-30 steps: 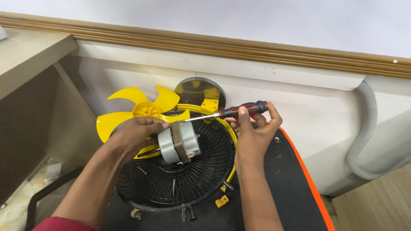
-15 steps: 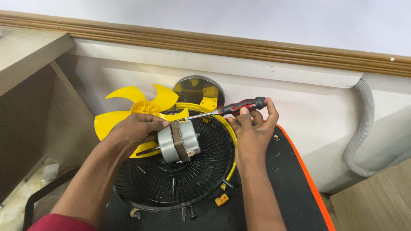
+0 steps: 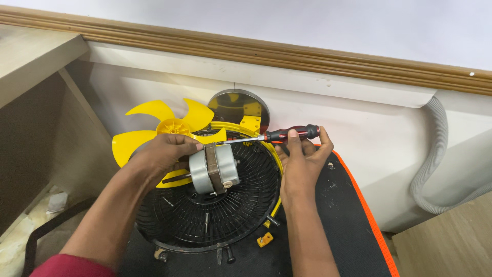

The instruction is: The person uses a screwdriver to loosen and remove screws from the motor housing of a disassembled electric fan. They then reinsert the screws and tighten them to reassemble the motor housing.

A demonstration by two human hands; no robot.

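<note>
My left hand grips the silver fan motor, which sits on the middle of a round black fan grille. A yellow fan blade lies just behind the motor and hand. My right hand holds a screwdriver with a red and black handle. It lies nearly level, and its metal shaft points left to the top of the motor.
The grille rests on a black mat with an orange edge. A round shiny metal disc leans on the white wall behind. A grey corrugated hose runs down at the right. A small yellow clip lies by the grille's front rim.
Both hands, the motor and the screwdriver have stayed almost in place; the view has shifted only slightly.
</note>
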